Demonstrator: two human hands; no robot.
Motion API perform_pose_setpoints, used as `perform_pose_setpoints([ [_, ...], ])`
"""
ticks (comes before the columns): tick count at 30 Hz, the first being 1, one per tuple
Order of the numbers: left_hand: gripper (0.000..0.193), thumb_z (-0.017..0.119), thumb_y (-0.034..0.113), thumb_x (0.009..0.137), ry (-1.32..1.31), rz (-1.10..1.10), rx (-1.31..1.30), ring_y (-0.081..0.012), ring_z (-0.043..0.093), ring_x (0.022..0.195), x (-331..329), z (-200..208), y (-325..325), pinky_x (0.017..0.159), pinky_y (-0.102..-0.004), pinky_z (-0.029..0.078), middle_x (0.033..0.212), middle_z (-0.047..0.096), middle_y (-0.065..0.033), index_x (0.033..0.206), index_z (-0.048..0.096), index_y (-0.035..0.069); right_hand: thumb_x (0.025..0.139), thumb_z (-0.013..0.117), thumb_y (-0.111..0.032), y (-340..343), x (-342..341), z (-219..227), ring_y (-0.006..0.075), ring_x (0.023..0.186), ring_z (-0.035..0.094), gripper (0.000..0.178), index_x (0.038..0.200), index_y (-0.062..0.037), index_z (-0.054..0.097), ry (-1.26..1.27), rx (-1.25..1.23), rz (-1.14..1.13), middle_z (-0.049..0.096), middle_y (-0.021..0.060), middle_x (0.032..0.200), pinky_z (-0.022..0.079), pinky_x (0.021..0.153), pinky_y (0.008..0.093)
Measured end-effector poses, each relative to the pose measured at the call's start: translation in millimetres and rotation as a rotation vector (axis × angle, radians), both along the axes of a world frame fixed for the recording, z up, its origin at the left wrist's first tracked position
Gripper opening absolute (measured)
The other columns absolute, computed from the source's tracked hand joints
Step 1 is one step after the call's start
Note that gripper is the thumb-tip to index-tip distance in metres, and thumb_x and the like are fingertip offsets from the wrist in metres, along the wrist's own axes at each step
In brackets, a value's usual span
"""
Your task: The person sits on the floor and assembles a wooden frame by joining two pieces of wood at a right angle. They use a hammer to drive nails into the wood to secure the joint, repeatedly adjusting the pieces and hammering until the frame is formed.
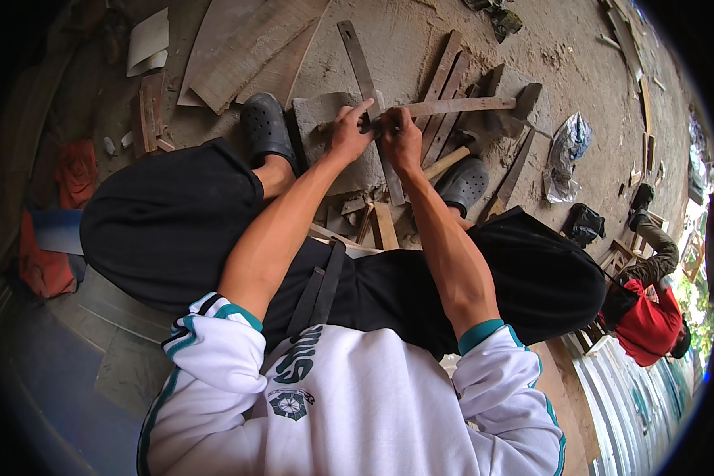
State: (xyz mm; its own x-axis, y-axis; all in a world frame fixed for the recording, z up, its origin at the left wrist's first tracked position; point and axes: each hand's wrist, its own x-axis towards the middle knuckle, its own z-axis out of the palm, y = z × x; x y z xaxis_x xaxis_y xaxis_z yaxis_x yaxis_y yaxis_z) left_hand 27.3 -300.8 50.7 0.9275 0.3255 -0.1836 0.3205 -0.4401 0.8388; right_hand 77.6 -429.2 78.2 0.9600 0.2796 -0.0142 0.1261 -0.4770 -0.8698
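Observation:
Between my feet, a long narrow wooden strip (359, 63) lies across a grey concrete block (317, 111). A second wooden strip (468, 105) meets it crosswise, its far right end by another block (533, 107). My right hand (402, 143) is closed at the crossing, fingers curled round the second strip's end. Beside it my left hand (349, 133) is bent in a pinch at the first strip, index finger reaching forward; anything small in its fingertips is hidden. A hammer (446, 163) with a wooden handle rests near my right shoe (463, 186).
A handsaw (509, 178) lies right of that shoe. More wooden strips (444, 71) lie ahead, boards (254, 51) at the far left. Crumpled silver foil (568, 155) and a black bag (585, 224) lie to the right. A person in red (650, 321) sits at the far right.

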Motion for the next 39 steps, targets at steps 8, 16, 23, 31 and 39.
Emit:
perform_pose_setpoints([
  [8, 0.060, 0.077, 0.021, 0.081, 0.022, 0.010, -0.041, -0.0193, 0.061, 0.087, 1, 0, -1, 0.078, -0.0306, 0.056, 0.101, 0.053, -0.0110, 0.136, 0.055, 0.018, 0.089, 0.063, -0.009, -1, 0, -2, 0.0335, 0.081, 0.070, 0.014, 0.100, -0.0046, 0.056, -0.052, -0.030, 0.047, 0.069, 0.0152, 0.086, 0.053, 0.068, 0.0381],
  [16, 0.039, 0.076, 0.014, 0.079, -0.120, 0.113, 0.095, -0.0232, 0.064, 0.084, 1, 9, -11, 0.073, -0.0330, 0.055, 0.101, 0.058, -0.0095, 0.116, 0.064, 0.011, 0.088, 0.061, -0.008, 1, -1, 1, 0.0391, 0.079, 0.066, 0.008, 0.094, -0.0053, 0.056, -0.106, -0.062, 0.094, 0.066, 0.0188, 0.085, 0.052, 0.066, 0.0427],
  [23, 0.016, 0.066, 0.011, 0.083, -0.272, 0.031, 0.138, -0.0340, 0.065, 0.088, 7, 29, -12, 0.074, -0.0411, 0.052, 0.094, 0.068, -0.0124, 0.099, 0.069, 0.011, 0.085, 0.062, -0.002, -3, -3, -3, 0.0352, 0.082, 0.068, 0.011, 0.095, -0.0051, 0.063, -0.099, -0.061, 0.115, 0.068, 0.0167, 0.087, 0.053, 0.069, 0.0376],
  [31, 0.010, 0.065, 0.014, 0.085, -0.219, 0.035, 0.141, -0.0349, 0.065, 0.080, 7, 21, -6, 0.067, -0.0424, 0.051, 0.087, 0.068, -0.0131, 0.093, 0.069, 0.010, 0.082, 0.062, -0.001, -5, -7, -2, 0.0331, 0.085, 0.068, 0.025, 0.106, -0.0073, 0.066, -0.260, -0.065, 0.148, 0.069, 0.0161, 0.099, 0.056, 0.073, 0.0370],
  [39, 0.012, 0.067, 0.019, 0.086, -0.303, 0.046, 0.187, -0.0348, 0.065, 0.079, 7, 15, -1, 0.066, -0.0405, 0.052, 0.086, 0.069, -0.0129, 0.091, 0.070, 0.008, 0.087, 0.059, -0.021, -73, 21, -22, 0.0359, 0.104, 0.063, 0.037, 0.116, 0.0008, 0.060, 0.191, -0.206, -0.701, 0.066, 0.0217, 0.111, 0.047, 0.093, 0.0399],
])
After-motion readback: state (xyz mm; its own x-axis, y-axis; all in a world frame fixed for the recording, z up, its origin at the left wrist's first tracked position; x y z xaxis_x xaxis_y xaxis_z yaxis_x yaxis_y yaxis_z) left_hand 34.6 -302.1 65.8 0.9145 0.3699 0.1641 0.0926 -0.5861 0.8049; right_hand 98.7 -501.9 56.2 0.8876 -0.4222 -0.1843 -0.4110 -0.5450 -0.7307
